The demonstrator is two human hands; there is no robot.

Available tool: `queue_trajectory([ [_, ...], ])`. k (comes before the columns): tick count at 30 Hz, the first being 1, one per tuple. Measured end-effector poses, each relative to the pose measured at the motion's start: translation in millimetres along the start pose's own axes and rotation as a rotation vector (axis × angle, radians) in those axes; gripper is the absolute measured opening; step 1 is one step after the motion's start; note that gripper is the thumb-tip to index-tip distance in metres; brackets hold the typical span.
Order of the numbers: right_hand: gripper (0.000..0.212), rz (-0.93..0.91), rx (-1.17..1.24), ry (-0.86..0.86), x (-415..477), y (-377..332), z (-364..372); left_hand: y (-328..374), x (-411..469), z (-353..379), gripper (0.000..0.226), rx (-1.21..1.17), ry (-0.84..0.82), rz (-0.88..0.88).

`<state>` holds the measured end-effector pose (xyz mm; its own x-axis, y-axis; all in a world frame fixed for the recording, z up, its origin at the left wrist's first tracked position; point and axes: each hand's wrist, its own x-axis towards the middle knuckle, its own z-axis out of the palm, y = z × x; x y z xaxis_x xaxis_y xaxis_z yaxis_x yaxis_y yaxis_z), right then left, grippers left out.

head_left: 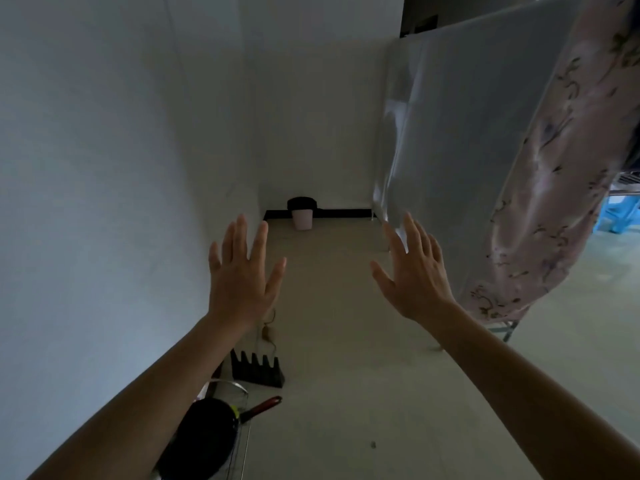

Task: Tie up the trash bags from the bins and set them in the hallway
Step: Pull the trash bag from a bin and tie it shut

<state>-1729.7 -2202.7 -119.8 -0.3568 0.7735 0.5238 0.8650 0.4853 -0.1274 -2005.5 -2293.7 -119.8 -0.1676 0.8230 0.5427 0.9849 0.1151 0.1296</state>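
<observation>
A small pale pink bin stands on the floor at the far end of a narrow passage, against the back wall. A black trash bag lines it and folds over its rim. My left hand and my right hand are both raised in front of me, palms facing away, fingers spread, holding nothing. Both hands are well short of the bin.
A white wall runs along the left. A white panel draped with floral cloth stands on the right. A black notched rack, a wire basket with a black pan lie near left. Bare floor leads to the bin.
</observation>
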Motion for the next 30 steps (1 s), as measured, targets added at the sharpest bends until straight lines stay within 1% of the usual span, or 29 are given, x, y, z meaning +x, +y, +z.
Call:
queue_trajectory([
  [4,0.075,-0.027,-0.012,-0.002,84,20,63,-19,87,63,0.069,0.013,0.021,0.026],
  [9,0.073,0.025,-0.010,-0.018,212,58,129,-30,235,146,0.072,-0.015,-0.037,0.052],
  [14,0.072,0.084,-0.039,-0.035,318,124,192,-25,361,235,0.071,-0.012,-0.085,0.079],
  [19,0.075,0.154,-0.016,-0.041,421,202,291,-20,466,353,0.072,0.019,-0.149,0.131],
  [22,0.075,0.151,-0.009,-0.094,494,248,348,-16,544,420,0.072,0.020,-0.143,0.082],
  [27,0.074,0.070,0.010,-0.130,638,303,413,-22,681,488,0.068,0.018,-0.136,-0.035],
  [30,0.073,0.069,0.065,-0.147,719,315,448,-36,741,520,0.064,0.034,-0.125,-0.074],
])
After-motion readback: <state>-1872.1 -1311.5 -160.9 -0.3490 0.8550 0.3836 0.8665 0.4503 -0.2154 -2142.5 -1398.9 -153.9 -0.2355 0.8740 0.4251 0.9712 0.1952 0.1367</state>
